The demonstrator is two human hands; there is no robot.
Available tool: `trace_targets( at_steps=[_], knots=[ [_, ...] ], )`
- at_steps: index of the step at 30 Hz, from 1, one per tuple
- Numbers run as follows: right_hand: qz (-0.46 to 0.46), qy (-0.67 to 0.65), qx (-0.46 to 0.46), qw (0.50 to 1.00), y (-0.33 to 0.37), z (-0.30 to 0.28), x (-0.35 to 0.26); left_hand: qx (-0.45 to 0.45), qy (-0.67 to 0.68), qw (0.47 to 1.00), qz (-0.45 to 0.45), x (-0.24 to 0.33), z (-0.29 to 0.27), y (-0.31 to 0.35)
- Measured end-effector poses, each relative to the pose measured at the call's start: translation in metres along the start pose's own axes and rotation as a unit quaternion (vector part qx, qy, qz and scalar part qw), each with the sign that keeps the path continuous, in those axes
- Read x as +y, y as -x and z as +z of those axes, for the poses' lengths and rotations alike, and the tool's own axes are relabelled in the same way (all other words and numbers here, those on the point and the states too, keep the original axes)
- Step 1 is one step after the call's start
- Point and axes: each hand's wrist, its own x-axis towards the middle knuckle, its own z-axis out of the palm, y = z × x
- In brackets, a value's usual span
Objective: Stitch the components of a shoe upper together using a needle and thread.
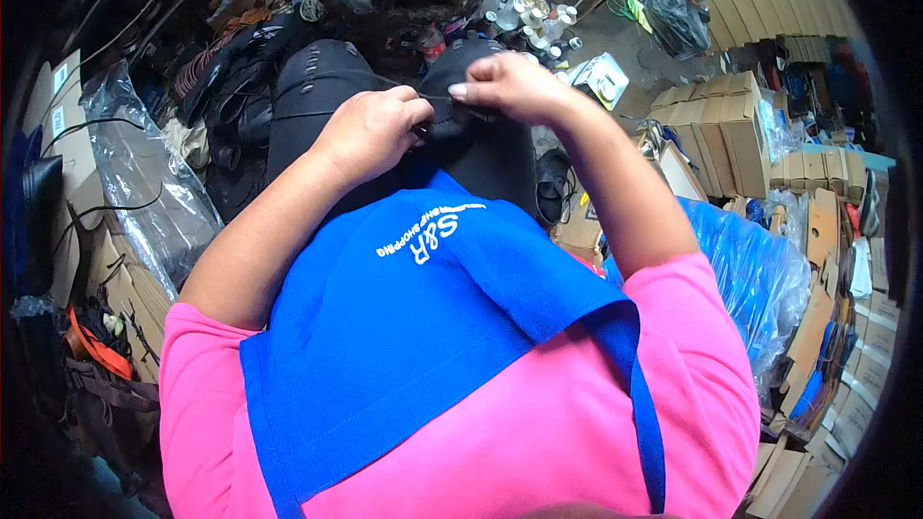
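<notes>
Both grips at work over the lap, close together. Right grip (505, 86): thumb and forefinger pinched together on a thin dark strand (436, 97). Left grip (380, 125): fingers curled in, knuckles up; what they close on is hidden, cannot tell if it holds anything. Strand lies in the gap between the two grips, over black trousers (317, 120); dark on dark, its full run hard to follow.

Nearer the body than both grips: blue apron (365, 317) with pale lettering, over a pink shirt (481, 442). Well to the left of the left grip: clear plastic sheet (154, 183).

Beyond the right grip: cluster of bottles (529, 19), mostly white. To its right, near: white container (603, 80); farther out the same way, cardboard boxes (716, 120). Nearer the body and well right of the right grip: blue plastic-wrapped bundle (735, 259)
</notes>
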Motion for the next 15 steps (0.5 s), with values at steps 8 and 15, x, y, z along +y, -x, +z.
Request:
trace_targets(
  at_steps=[8, 15],
  knots=[
    [-0.049, -0.162, 0.12, 0.978, 0.017, 0.038, 0.021, -0.001, -0.019, 0.999, 0.036, 0.012, -0.002, -0.001],
    [-0.084, 0.042, 0.3, 0.949, 0.033, 0.029, -0.011, 0.031, 0.029, 0.999, -0.013, 0.017, 0.001, 0.01]
  ],
)
